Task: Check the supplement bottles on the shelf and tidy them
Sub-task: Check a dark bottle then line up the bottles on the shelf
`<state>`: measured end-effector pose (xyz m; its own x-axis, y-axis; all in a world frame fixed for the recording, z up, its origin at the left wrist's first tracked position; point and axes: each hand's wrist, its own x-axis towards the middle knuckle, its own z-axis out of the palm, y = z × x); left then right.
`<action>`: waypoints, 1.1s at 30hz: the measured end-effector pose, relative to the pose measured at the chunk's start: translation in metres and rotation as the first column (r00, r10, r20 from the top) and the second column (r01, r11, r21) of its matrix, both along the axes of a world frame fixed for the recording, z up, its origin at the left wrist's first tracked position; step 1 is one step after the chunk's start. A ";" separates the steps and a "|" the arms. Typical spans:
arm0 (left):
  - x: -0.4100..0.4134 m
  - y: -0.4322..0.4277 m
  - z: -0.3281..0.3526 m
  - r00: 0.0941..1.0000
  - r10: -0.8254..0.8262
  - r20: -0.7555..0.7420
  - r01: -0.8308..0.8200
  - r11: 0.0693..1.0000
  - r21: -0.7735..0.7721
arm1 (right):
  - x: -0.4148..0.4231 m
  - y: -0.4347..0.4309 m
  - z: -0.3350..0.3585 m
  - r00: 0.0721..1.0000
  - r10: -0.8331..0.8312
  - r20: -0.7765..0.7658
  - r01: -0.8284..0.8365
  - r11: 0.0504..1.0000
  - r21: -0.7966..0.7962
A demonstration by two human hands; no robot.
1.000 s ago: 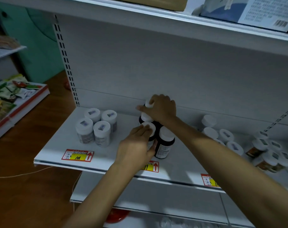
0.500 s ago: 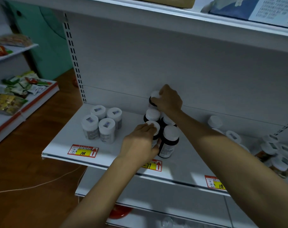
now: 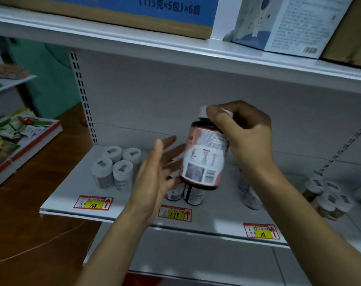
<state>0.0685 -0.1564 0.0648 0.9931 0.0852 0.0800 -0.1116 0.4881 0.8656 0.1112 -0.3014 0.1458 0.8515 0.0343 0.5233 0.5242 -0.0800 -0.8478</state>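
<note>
Dark bottle was gripped by its cap in right hand, centre frame; left hand was held spread, empty. Price tags were marked 108, 299, 118.

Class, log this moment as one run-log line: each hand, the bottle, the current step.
right hand: grips dark bottle by its cap, held above shelf | left hand: open, beside bottle | step: checking bottle
</note>
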 end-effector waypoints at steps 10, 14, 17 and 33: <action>-0.021 -0.018 0.001 0.930 -0.343 -0.131 0.255 0.860 -0.442 | -0.009 -0.019 -0.036 0.931 0.152 -0.331 -0.107 0.983 0.150; -0.026 -0.019 -0.001 0.900 -0.433 -0.041 0.347 0.771 -0.534 | -0.023 -0.012 -0.048 0.843 0.446 -0.300 -0.388 0.891 0.234; -0.029 -0.022 -0.003 0.883 -0.468 0.029 0.404 0.727 -0.554 | -0.032 -0.004 -0.053 0.790 0.511 -0.338 -0.441 0.857 0.267; -0.040 -0.028 -0.011 0.883 -0.467 -0.047 0.412 0.819 -0.400 | -0.054 -0.005 -0.055 0.739 0.542 -0.400 -0.374 0.825 0.424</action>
<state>0.0289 -0.1840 0.0539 0.9300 -0.3675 -0.0079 0.2979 0.7409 0.6020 0.0568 -0.3063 0.0908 0.9095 0.4038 0.0988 -0.0571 0.3567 -0.9325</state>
